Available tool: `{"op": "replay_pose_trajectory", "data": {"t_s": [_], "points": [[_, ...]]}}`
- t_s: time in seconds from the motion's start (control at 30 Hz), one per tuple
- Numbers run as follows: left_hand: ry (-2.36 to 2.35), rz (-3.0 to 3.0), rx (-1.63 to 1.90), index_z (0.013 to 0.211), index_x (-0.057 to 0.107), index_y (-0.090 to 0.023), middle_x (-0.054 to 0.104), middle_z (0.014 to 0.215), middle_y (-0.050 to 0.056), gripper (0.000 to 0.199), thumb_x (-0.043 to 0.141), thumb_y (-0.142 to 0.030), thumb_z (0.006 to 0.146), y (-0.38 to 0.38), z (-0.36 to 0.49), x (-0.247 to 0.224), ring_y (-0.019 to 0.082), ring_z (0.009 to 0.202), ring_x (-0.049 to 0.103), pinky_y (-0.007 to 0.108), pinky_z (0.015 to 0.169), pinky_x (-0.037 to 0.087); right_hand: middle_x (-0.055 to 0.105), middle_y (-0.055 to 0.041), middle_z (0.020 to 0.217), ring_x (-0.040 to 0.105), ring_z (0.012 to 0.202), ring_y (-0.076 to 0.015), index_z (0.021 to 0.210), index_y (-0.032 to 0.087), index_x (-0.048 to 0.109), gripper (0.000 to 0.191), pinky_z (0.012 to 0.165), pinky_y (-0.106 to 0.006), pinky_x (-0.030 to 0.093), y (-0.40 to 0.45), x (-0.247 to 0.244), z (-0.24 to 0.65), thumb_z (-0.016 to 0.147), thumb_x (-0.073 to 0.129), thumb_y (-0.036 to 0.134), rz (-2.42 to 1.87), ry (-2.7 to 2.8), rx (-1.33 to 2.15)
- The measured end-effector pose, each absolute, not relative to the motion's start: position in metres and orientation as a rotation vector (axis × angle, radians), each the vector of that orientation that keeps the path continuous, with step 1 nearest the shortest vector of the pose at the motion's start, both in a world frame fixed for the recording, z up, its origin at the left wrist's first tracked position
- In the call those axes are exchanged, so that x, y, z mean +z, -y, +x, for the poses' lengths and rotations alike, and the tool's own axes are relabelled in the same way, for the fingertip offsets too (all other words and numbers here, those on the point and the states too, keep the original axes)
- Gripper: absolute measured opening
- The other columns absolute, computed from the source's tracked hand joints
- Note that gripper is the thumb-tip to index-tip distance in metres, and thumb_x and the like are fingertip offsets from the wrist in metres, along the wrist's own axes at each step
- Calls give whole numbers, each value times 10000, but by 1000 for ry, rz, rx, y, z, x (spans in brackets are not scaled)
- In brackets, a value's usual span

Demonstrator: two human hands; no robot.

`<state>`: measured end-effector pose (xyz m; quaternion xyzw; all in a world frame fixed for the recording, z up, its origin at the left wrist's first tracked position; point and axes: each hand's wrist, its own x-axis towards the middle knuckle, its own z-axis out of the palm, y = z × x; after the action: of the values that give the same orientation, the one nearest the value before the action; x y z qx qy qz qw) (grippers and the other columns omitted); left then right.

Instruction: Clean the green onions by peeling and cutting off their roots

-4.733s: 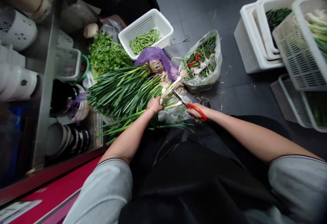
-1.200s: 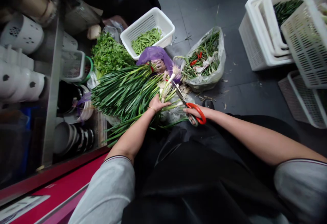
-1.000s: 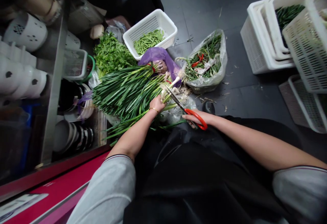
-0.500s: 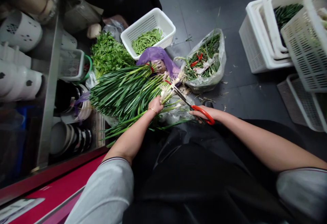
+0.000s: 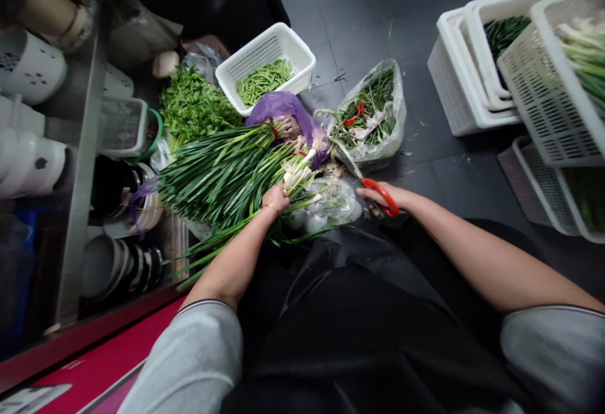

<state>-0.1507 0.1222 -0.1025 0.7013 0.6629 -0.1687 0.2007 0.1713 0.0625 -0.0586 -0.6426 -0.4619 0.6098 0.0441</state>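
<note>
Left hand (image 5: 276, 198), closed around a small bunch of green onions (image 5: 297, 173), a thin bracelet at the wrist, the white bulbs and stringy roots jutting past the fingers, the green leaves trailing back beneath the forearm; right hand (image 5: 378, 196), wrapped round the red handles of a pair of scissors (image 5: 375, 184), the blades pointing up and away beside the bunch, apart from it, and too blurred to tell whether spread or together; one large heap of long green leaves (image 5: 212, 174), lying just beyond the left hand, with a purple bag (image 5: 288, 105) at its root end; one clear plastic bag (image 5: 399, 108), open, near the scissor tips, holding green scraps and red peppers (image 5: 355, 115); one crumpled mesh bag (image 5: 338, 203), between the two hands; one pile of leafy greens (image 5: 198, 108), behind the heap; one white basket (image 5: 302, 64) of green beans (image 5: 265, 80), alongside; several white baskets (image 5: 451, 77), grouped at far right on dark floor tiles (image 5: 368, 17); one black apron (image 5: 359, 319), across the wearer's lap.
</note>
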Motion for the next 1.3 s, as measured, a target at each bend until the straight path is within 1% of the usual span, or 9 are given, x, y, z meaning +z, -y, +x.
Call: {"op": "replay_pose_trajectory", "data": {"t_s": [0.1, 0.3, 0.57, 0.73, 0.83, 0.97, 1.1, 1.2, 1.3], "points": [[-1825, 1991, -480, 1142, 521, -194, 655, 1145, 146, 359, 542, -373, 832, -117, -145, -102, 268, 1033, 646, 314, 806, 487, 563, -34, 535, 564, 469, -160, 648, 198, 451, 503, 470, -266, 464, -59, -65, 158, 774, 569, 671, -1818, 1744, 1940], [-1699, 2093, -530, 1137, 508, -188, 622, 1146, 146, 338, 542, -317, 826, -103, -133, -99, 275, 1034, 637, 334, 842, 488, 572, -45, 551, 574, 474, -172, 644, 193, 464, 463, 510, -288, 480, -65, -70, 153, 846, 507, 607, -1878, 1741, 1940], [-1722, 2224, -369, 1223, 476, -151, 568, 1210, 185, 410, 525, -243, 826, -134, -82, -64, 283, 1044, 627, 342, 867, 478, 659, -133, 805, 661, 887, -302, 707, 177, 519, 299, 758, -322, 481, -85, -57, 184, 882, 490, 417, -2083, 2068, 1011], [-1652, 2152, -418, 1181, 520, -155, 628, 1145, 183, 392, 561, -281, 812, -142, -63, -77, 286, 1016, 646, 335, 833, 486, 579, -60, 589, 615, 529, -220, 767, 186, 503, 368, 505, -317, 494, -73, -61, 214, 869, 466, 538, -2329, 1167, 1420], [-1689, 2031, -478, 1139, 552, -179, 679, 1076, 160, 376, 579, -352, 807, -139, -82, -95, 285, 1013, 653, 320, 813, 486, 567, -26, 579, 582, 484, -190, 828, 199, 487, 378, 456, -301, 483, -62, -65, 216, 835, 513, 576, -2178, 1029, 1505], [-1832, 1942, -479, 1137, 543, -185, 686, 1084, 162, 430, 592, -431, 787, -123, -104, -114, 283, 1005, 660, 314, 793, 488, 600, -25, 640, 593, 540, -164, 823, 204, 471, 395, 509, -260, 482, -53, -53, 184, 849, 482, 598, -1871, 1265, 1522], [-1677, 1901, -562, 1195, 493, -147, 666, 1122, 185, 662, 722, -465, 661, -103, -103, -140, 313, 1010, 653, 339, 795, 495, 608, -39, 644, 600, 586, -164, 737, 194, 480, 343, 610, -254, 478, -42, -45, 146, 889, 477, 501, -1687, 1815, 1604], [-1515, 1867, -533, 1206, 503, -125, 650, 1164, 184, 761, 807, -398, 564, -104, -109, -156, 309, 1045, 634, 333, 844, 486, 642, -85, 752, 639, 744, -207, 729, 183, 508, 281, 725, -274, 476, -34, -58, 133, 904, 479, 401, -1683, 2214, 1470], [-1463, 1778, -337, 1171, 564, -129, 677, 1124, 126, 670, 797, -268, 558, -117, -122, -161, 276, 1031, 632, 317, 874, 480, 666, -118, 854, 650, 844, -238, 781, 169, 562, 251, 763, -284, 475, -27, -76, 132, 904, 471, 369, -1759, 2420, 1444]]}}
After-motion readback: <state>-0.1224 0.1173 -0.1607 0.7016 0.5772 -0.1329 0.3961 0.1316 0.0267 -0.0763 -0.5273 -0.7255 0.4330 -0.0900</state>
